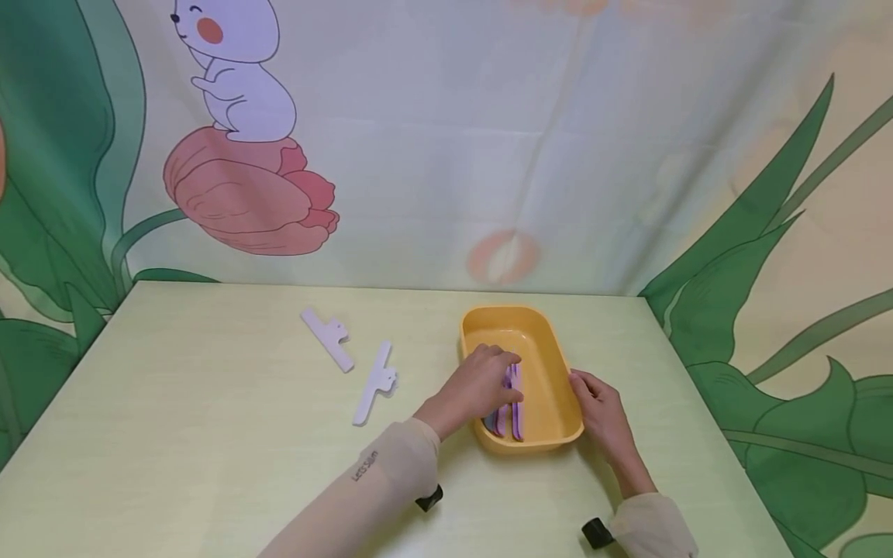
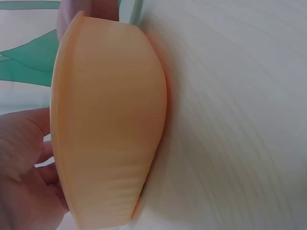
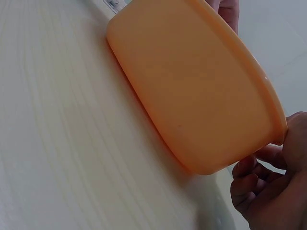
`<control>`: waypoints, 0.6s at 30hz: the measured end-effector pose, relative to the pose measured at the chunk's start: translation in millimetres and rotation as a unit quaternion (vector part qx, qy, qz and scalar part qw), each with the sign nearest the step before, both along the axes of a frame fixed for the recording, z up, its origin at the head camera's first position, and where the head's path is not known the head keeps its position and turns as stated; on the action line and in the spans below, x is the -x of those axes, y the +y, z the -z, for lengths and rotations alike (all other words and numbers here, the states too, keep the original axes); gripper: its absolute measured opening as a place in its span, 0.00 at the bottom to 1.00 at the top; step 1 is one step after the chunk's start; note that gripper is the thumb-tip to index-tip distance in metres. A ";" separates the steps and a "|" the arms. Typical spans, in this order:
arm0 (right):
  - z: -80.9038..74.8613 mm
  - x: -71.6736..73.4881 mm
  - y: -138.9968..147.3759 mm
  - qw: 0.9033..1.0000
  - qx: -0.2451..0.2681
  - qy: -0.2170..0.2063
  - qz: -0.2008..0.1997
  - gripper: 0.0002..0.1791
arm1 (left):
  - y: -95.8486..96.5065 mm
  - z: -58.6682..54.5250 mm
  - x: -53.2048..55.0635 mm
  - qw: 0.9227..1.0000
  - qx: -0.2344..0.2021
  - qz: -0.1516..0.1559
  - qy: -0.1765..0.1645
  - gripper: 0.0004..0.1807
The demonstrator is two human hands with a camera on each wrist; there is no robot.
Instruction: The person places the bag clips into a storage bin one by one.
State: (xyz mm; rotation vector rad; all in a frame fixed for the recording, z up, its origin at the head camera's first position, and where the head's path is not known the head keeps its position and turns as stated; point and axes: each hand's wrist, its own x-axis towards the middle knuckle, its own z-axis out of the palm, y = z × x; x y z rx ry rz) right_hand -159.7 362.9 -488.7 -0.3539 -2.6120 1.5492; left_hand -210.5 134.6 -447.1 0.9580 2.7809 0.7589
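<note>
A yellow plastic basin stands on the table at right of centre in the head view. My left hand reaches over its left rim, with thumb and fingers around a purple bag clip inside. More purple clips stand on edge beside it, partly covered by the hand. In the left wrist view the basin wall hides my left fingertips. My right hand grips the basin's right rim; in the right wrist view, its fingers curl below that rim.
Two pale lilac bag clips lie on the table left of the basin: one clip farther back, the other clip nearer. Behind the table hangs a printed cloth with plants and a white animal.
</note>
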 end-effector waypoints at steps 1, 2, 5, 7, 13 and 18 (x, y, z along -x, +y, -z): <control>0.6 0.1 -0.1 1.000 -0.001 -0.001 0.001 0.27 | -0.5 0.6 -0.3 1.000 -0.003 0.000 0.000 0.30; 1.1 0.3 0.0 1.000 -0.002 -0.002 0.001 0.27 | -1.0 1.1 -0.3 1.000 -0.008 0.000 0.000 0.29; 2.2 1.3 -0.2 1.000 -0.004 -0.010 0.003 0.28 | -2.3 0.9 -0.4 1.000 -0.018 0.000 0.005 0.26; 2.7 2.1 0.0 1.000 -0.004 -0.015 0.002 0.29 | -3.0 -0.7 -0.5 1.000 -0.022 0.002 0.006 0.25; 2.4 2.4 0.4 1.000 0.005 -0.015 0.001 0.29 | -2.8 -8.8 -0.9 1.000 -0.024 0.005 0.000 0.24; 2.9 1.9 0.5 1.000 0.009 -0.015 0.000 0.29 | -4.0 -17.2 -0.1 1.000 -0.025 -0.003 -0.009 0.25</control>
